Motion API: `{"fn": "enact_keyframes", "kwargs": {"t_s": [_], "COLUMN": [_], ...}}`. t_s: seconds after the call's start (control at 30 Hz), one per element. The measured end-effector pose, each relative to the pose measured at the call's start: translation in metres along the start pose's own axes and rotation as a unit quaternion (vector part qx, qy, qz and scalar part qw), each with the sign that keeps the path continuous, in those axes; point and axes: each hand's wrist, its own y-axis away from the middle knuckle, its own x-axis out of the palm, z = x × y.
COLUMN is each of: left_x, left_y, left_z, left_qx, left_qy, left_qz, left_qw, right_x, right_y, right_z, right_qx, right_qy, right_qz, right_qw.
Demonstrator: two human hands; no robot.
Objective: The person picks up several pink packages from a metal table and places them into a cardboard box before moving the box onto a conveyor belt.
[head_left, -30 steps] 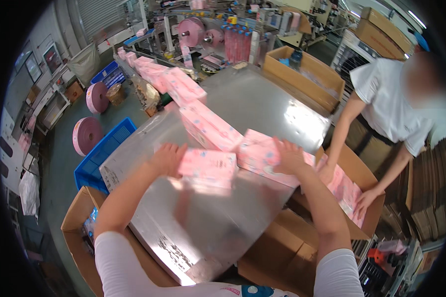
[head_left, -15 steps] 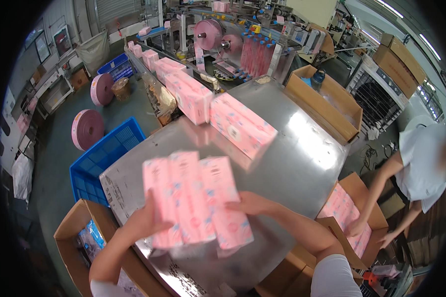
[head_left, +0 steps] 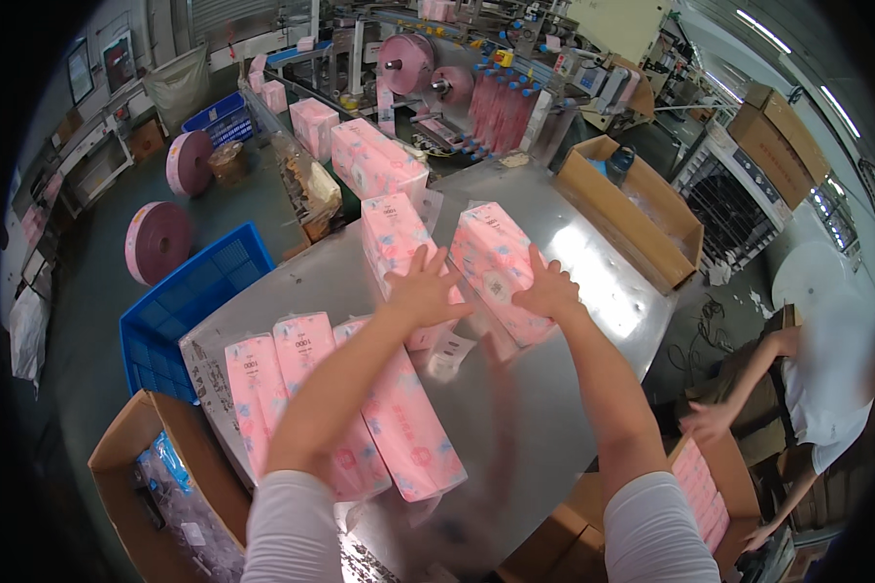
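Pink wrapped tissue packs with a floral print lie on a metal table (head_left: pixel 593 321). My left hand (head_left: pixel 426 291) is spread over one upright pack (head_left: pixel 391 228), its fingers apart and touching the top. Against the right side of a second pack (head_left: pixel 491 255) rests my right hand (head_left: pixel 551 290), fingers also spread. A narrow gap separates these two packs. Nearer to me, three packs lie side by side: a left pack (head_left: pixel 253 374), a middle pack (head_left: pixel 303 342) and a right pack (head_left: pixel 410 423). My left forearm hides part of them.
More packs stand in line on a conveyor, the closest pack (head_left: pixel 374 160) at the table's far edge. A blue crate (head_left: pixel 199 301) and a carton (head_left: pixel 117 486) flank the left side; another carton (head_left: pixel 642 219) sits far right. A co-worker's hand (head_left: pixel 712 420) hovers over a packed carton (head_left: pixel 744 486).
The three packs I was holding now lie on the table at the left, released. Both hands have moved forward onto two other packs. The co-worker's hand has lifted from the carton.
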Motion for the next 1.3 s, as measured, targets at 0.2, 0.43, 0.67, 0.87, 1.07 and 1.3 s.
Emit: {"fn": "enact_keyframes", "kwargs": {"t_s": [0.2,0.43,0.67,0.87,1.07,1.3], "left_x": [0.062,-0.03,0.008,0.024,0.025,0.085], "left_y": [0.064,0.221,0.308,0.282,0.217,0.238], "left_z": [-0.088,0.019,0.171,0.107,-0.012,-0.234], "left_qx": [0.093,-0.177,-0.378,-0.333,-0.168,0.055], "left_qy": [-0.008,-0.039,0.69,0.71,0.688,0.582], "left_qz": [0.007,-0.116,0.049,0.086,0.136,0.45], "left_qw": [0.996,0.977,0.615,0.614,0.693,0.675], "right_x": [0.021,0.05,0.069,0.068,0.024,0.08], "right_y": [0.048,0.168,0.119,0.201,0.368,0.665], "right_z": [-0.043,-0.026,-0.011,-0.094,-0.254,-0.37], "right_qx": [-0.05,-0.158,-0.012,0.077,0.117,0.25], "right_qy": [-0.041,-0.174,-0.569,-0.68,-0.71,-0.764], "right_qz": [-0.004,0.104,0.364,0.257,0.042,-0.112], "right_qw": [0.998,0.966,0.737,0.682,0.693,0.585]}}
